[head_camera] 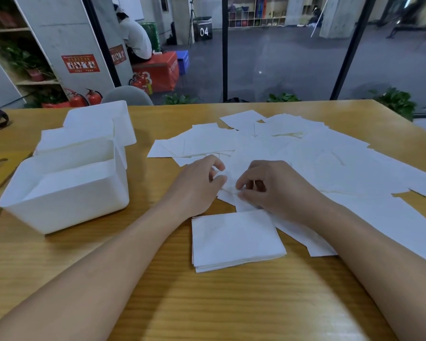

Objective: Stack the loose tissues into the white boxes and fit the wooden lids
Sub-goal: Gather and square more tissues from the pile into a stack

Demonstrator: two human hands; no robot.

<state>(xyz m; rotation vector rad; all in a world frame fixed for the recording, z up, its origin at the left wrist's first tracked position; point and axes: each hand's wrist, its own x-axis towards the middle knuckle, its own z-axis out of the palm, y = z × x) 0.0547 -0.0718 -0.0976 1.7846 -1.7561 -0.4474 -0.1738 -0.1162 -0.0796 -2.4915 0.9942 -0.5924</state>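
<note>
The wooden table (pixel 231 303) carries a wide spread of loose tissues (pixel 317 156) from twelve to three o'clock. At nine o'clock stand the white boxes (pixel 67 188) — nearest one open. A neat tissue stack (pixel 234 238) lies at centre, toward six. Just above it, left hand (pixel 197 185) and right hand (pixel 273 188) both pinch one crumpled tissue (pixel 229 183) — fingers curled.
</note>
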